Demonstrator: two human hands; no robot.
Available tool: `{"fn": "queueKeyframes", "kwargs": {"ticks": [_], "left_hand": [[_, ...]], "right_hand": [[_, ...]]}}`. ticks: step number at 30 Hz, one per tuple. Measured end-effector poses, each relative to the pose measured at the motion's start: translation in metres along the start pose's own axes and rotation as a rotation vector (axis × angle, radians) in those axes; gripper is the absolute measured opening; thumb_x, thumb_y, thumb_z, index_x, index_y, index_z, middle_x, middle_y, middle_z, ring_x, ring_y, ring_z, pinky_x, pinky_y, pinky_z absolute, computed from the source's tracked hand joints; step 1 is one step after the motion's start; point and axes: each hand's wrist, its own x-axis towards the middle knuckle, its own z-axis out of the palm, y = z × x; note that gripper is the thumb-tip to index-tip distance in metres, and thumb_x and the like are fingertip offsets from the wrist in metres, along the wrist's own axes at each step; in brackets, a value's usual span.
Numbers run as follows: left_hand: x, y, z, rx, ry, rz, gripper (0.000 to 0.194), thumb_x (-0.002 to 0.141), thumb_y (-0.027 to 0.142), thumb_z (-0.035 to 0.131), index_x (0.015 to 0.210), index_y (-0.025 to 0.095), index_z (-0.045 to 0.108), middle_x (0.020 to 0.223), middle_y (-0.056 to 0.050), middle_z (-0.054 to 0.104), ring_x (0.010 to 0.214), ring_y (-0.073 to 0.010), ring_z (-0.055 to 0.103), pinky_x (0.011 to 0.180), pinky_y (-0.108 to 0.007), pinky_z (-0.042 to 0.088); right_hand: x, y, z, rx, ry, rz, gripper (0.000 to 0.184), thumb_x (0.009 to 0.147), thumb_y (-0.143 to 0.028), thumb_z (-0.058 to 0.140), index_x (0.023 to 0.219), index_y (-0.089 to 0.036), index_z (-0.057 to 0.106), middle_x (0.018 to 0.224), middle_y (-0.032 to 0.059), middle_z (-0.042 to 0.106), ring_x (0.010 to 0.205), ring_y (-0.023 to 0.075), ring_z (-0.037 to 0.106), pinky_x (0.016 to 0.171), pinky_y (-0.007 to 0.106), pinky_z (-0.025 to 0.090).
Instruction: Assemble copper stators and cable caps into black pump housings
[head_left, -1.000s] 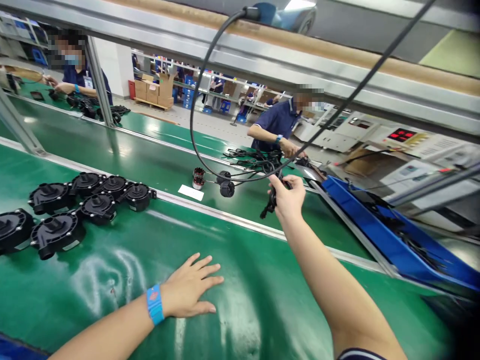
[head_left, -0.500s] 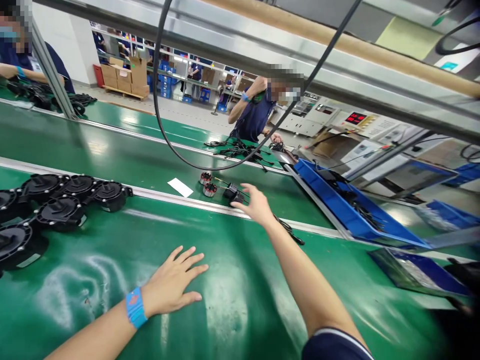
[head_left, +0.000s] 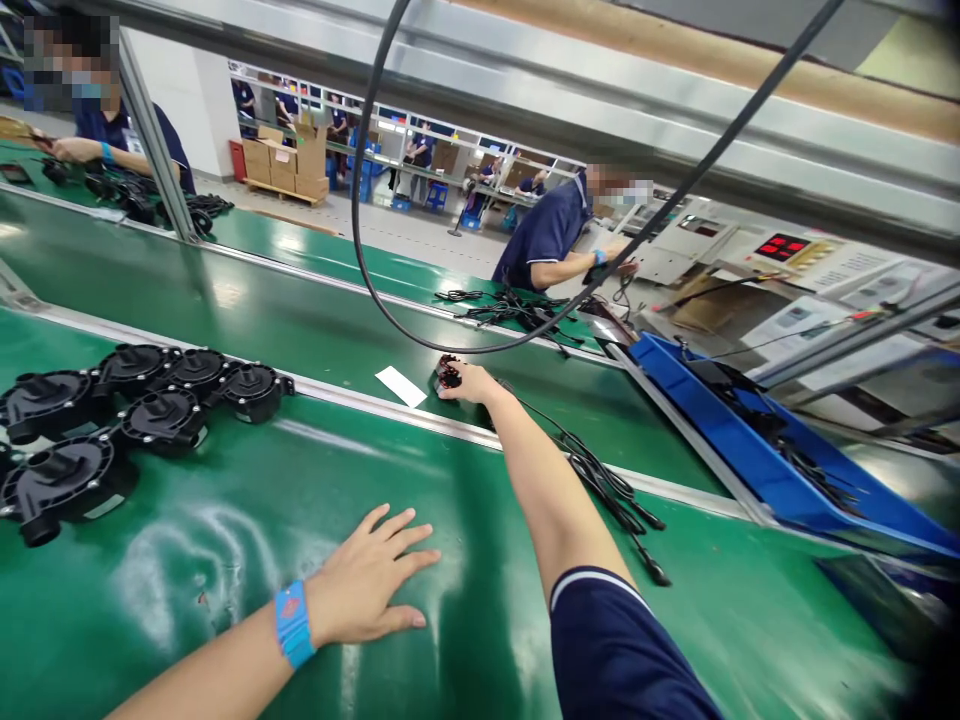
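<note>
My left hand (head_left: 371,582) is open, palm down with fingers spread, over the near green work surface (head_left: 360,675), and holds nothing. My right hand (head_left: 472,383) reaches across the metal rail to the far green strip, its fingers closed round motor stators (head_left: 448,372) with reddish windings; how many it grips is hidden. Left of that hand lies a white paper slip (head_left: 400,387). Black cables (head_left: 604,475) trail from behind the right forearm over the rail, ending in plugs on the near surface.
Several black round pump housings (head_left: 161,415) stand at the left. A metal rail (head_left: 375,412) divides near surface and strip. A black cable loop (head_left: 358,200) hangs ahead. Blue trays (head_left: 795,470) stand at right. Co-workers (head_left: 551,230) work across the line beside black cords (head_left: 517,308).
My right hand has moved left from the black parts and closed round the stators. More cable now lies over the rail. My left hand stays spread. The view has shifted.
</note>
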Motion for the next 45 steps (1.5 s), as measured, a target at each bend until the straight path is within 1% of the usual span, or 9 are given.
{"fn": "queueKeyframes", "kwargs": {"ticks": [8, 16, 20, 25, 29, 33, 39, 43, 45], "left_hand": [[-0.001, -0.005, 0.005, 0.02, 0.106, 0.056, 0.076, 0.094, 0.071, 0.055, 0.157, 0.031, 0.04, 0.163, -0.01, 0.043, 0.154, -0.036, 0.034, 0.127, -0.063, 0.023], [-0.007, 0.018, -0.012, 0.114, 0.724, 0.164, 0.026, 0.103, 0.041, 0.056, 0.109, 0.017, 0.064, 0.101, -0.009, 0.071, 0.095, -0.0214, 0.065, 0.088, -0.037, 0.049], [-0.019, 0.028, -0.016, 0.201, 0.664, 0.242, 0.02, 0.102, 0.034, 0.059, 0.09, 0.018, 0.062, 0.082, -0.002, 0.068, 0.081, -0.017, 0.062, 0.083, -0.033, 0.046], [-0.022, 0.032, -0.014, 0.27, 0.5, 0.302, 0.019, 0.101, 0.036, 0.063, 0.096, 0.018, 0.064, 0.08, 0.0, 0.067, 0.072, -0.015, 0.059, 0.082, -0.032, 0.046], [-0.024, 0.03, -0.015, 0.222, 0.417, 0.224, 0.017, 0.1, 0.035, 0.064, 0.098, 0.018, 0.064, 0.086, 0.0, 0.069, 0.078, -0.0154, 0.062, 0.086, -0.032, 0.046], [-0.028, 0.028, -0.021, 0.197, 0.321, 0.199, 0.015, 0.102, 0.034, 0.062, 0.107, 0.021, 0.067, 0.094, 0.0, 0.07, 0.083, -0.015, 0.064, 0.084, -0.031, 0.044], [-0.032, 0.025, -0.026, 0.101, 0.141, 0.172, 0.018, 0.105, 0.031, 0.057, 0.119, 0.028, 0.068, 0.097, 0.0, 0.068, 0.088, -0.0152, 0.062, 0.084, -0.03, 0.045], [-0.031, 0.025, -0.029, -0.019, 0.163, 0.148, 0.016, 0.101, 0.034, 0.064, 0.114, 0.025, 0.067, 0.1, 0.0, 0.07, 0.088, -0.0138, 0.063, 0.084, -0.028, 0.048], [-0.03, 0.025, -0.032, -0.024, 0.308, 0.131, 0.017, 0.098, 0.038, 0.069, 0.105, 0.023, 0.067, 0.096, 0.0, 0.071, 0.086, -0.0134, 0.064, 0.084, -0.028, 0.049]], "right_hand": [[-0.066, -0.018, -0.02, -0.008, -0.009, -0.108, 0.069, 0.076, -0.039, 0.086, 0.132, -0.006, 0.064, 0.113, 0.0212, 0.074, 0.103, 0.0323, 0.071, 0.089, 0.038, 0.055], [-0.224, -0.089, 0.021, 0.148, -0.197, -0.441, 0.071, 0.072, -0.044, 0.086, 0.131, -0.014, 0.061, 0.099, 0.0099, 0.078, 0.088, 0.0298, 0.076, 0.073, 0.032, 0.053], [-0.258, -0.098, 0.03, 0.227, -0.115, -0.624, 0.082, 0.073, -0.034, 0.092, 0.143, -0.016, 0.053, 0.121, 0.0142, 0.074, 0.108, 0.032, 0.072, 0.096, 0.041, 0.052], [-0.259, -0.058, 0.014, 0.326, -0.115, -0.664, 0.06, 0.082, -0.044, 0.088, 0.131, -0.02, 0.062, 0.112, 0.0065, 0.076, 0.1, 0.0234, 0.072, 0.122, 0.054, 0.027], [-0.251, -0.043, 0.01, 0.324, -0.234, -0.704, 0.011, 0.098, -0.03, 0.071, 0.103, -0.02, 0.073, 0.094, 0.0015, 0.077, 0.085, 0.018, 0.069, 0.099, 0.038, 0.045], [-0.246, -0.037, 0.009, 0.356, -0.451, -0.617, 0.011, 0.099, -0.029, 0.069, 0.101, -0.02, 0.075, 0.071, -0.003, 0.07, 0.064, 0.0119, 0.062, 0.064, 0.025, 0.039], [-0.233, -0.025, 0.013, 0.52, -0.656, -0.61, 0.011, 0.096, -0.028, 0.072, 0.099, -0.018, 0.076, 0.072, -0.0029, 0.071, 0.063, 0.0094, 0.063, 0.06, 0.021, 0.04], [-0.231, -0.019, 0.013, 0.648, -0.657, -0.615, 0.019, 0.095, -0.035, 0.073, 0.102, -0.018, 0.077, 0.08, -0.0002, 0.075, 0.07, 0.0122, 0.069, 0.065, 0.021, 0.048], [-0.231, -0.019, 0.012, 0.749, -0.469, -0.627, 0.022, 0.096, -0.038, 0.072, 0.106, -0.019, 0.077, 0.094, 0.0028, 0.078, 0.083, 0.0151, 0.073, 0.076, 0.025, 0.054]]}}
